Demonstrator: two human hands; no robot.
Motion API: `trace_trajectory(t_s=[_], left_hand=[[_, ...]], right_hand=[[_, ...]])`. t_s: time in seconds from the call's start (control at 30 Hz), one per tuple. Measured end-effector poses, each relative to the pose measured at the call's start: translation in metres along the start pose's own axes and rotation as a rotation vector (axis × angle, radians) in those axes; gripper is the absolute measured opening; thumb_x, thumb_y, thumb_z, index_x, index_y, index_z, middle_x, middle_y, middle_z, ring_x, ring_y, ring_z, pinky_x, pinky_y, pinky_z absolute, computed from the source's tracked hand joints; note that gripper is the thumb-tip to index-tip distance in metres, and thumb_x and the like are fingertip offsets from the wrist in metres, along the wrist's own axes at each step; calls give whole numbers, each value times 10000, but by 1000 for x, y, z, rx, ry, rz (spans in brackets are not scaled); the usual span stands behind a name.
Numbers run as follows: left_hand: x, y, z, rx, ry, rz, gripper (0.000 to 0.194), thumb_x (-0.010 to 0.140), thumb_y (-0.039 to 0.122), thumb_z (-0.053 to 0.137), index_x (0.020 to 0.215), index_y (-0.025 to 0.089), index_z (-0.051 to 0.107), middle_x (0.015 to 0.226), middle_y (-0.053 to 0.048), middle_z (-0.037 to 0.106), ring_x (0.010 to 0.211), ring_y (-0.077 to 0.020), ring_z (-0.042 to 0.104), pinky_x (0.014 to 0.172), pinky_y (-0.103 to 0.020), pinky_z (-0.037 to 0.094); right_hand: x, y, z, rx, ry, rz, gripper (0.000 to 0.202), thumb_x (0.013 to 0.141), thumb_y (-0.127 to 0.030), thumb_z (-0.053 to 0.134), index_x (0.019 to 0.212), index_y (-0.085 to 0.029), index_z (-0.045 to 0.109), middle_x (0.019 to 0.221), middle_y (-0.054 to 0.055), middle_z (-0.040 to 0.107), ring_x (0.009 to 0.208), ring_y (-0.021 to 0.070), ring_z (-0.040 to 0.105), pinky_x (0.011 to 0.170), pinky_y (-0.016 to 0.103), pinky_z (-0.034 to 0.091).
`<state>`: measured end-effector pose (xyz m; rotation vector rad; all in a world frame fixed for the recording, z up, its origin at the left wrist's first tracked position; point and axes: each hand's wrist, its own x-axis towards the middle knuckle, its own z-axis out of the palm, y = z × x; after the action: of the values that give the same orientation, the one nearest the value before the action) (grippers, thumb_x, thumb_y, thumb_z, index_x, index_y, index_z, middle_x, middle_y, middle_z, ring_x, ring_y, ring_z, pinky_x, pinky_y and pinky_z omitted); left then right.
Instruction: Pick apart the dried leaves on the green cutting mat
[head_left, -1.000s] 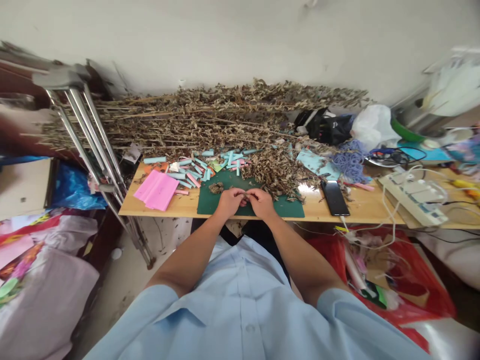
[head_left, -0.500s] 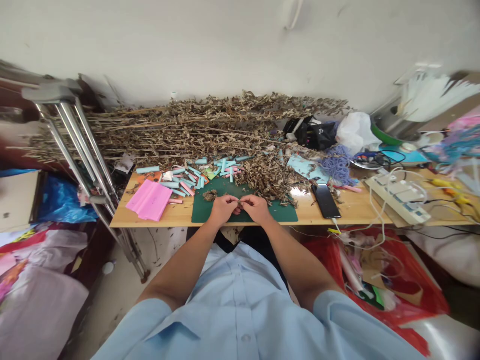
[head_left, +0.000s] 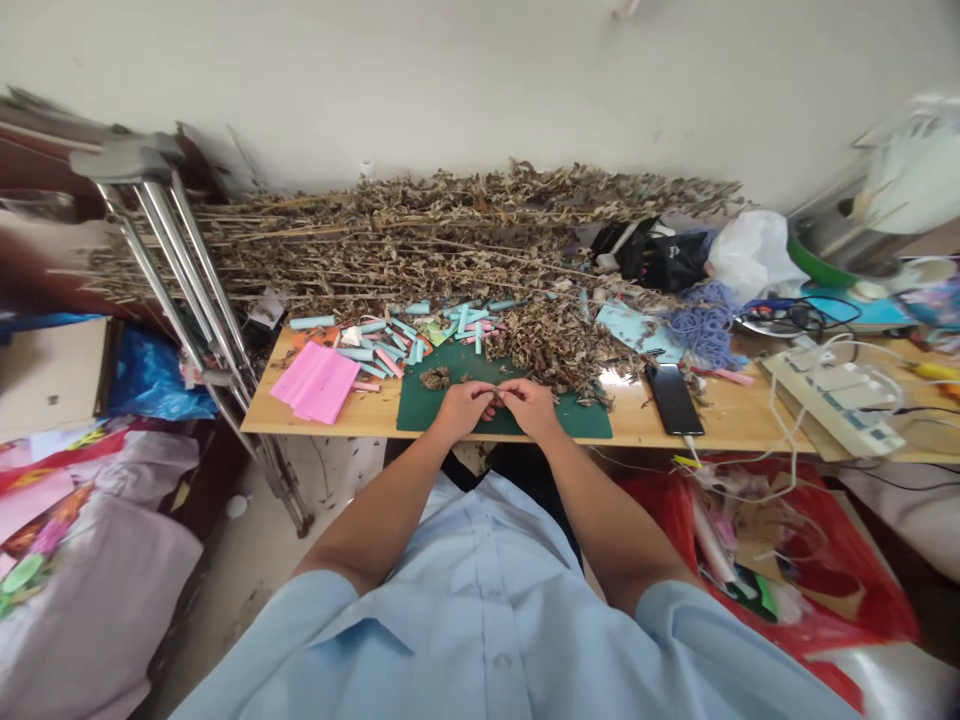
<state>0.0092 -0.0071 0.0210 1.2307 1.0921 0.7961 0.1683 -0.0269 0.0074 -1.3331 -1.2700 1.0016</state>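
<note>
My left hand (head_left: 463,409) and my right hand (head_left: 528,406) meet over the front of a green mat (head_left: 420,412). Their fingers are pinched together at the tips, and whatever is between them is too small to make out. A small clump of dried leaves (head_left: 435,377) lies on the mat just beyond my left hand. Behind my right hand a heap of crumbled dried leaves (head_left: 551,345) spreads over the mat's back edge. Several blue and pink paper rolls (head_left: 367,353) lie to the left of the heap, near pink paper sheets (head_left: 316,382).
Long dried stalks (head_left: 375,240) stretch along the wall. Metal crutches (head_left: 184,270) lean at the table's left. To the right are a phone (head_left: 674,399) on a cable, purple yarn (head_left: 703,325) and a power strip (head_left: 832,402). A red bag (head_left: 862,590) sits below.
The whole view has shifted, so the table and things on it appear further right and slightly higher. Both my hands remain pinched together over the mat.
</note>
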Motion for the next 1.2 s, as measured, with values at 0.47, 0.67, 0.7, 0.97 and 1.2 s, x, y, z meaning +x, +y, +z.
trace_trajectory(t_s=[0.47,0.67,0.7,0.97,1.2], left_hand=[[1,-1,6,-42,2,-47,120,875,116,551,870,101,670,646,-7,635,486,-81,596,476,-191,504],[5,-4,1,-212,77,-104,84,880,163,587,919,94,616,669,-9,628,489,-98,615,476,-218,525],[5,-3,0,-226,85,-107,93,876,175,602,918,93,614,670,-10,628,493,-99,616,481,-223,531],[7,-1,-1,-248,67,-112,164,853,258,667,865,100,625,675,-18,636,523,-114,630,495,-244,554],[5,-2,-1,-250,29,-79,245,844,326,683,895,89,652,698,-41,660,553,-114,644,545,-246,570]], right_hand=[[2,2,-5,-21,-44,46,152,732,-322,665,803,-195,710,677,22,718,626,193,688,635,325,570],[9,5,-7,168,80,150,239,704,-383,730,835,-186,694,657,8,701,616,182,683,659,336,575],[9,4,-6,176,87,151,248,705,-394,734,835,-187,691,663,8,700,619,180,681,659,338,577],[3,-6,6,94,9,50,231,758,-414,702,863,-208,708,832,33,715,698,180,666,650,325,587],[4,3,13,5,62,37,235,765,-419,693,878,-213,706,786,29,709,682,186,658,684,342,584]])
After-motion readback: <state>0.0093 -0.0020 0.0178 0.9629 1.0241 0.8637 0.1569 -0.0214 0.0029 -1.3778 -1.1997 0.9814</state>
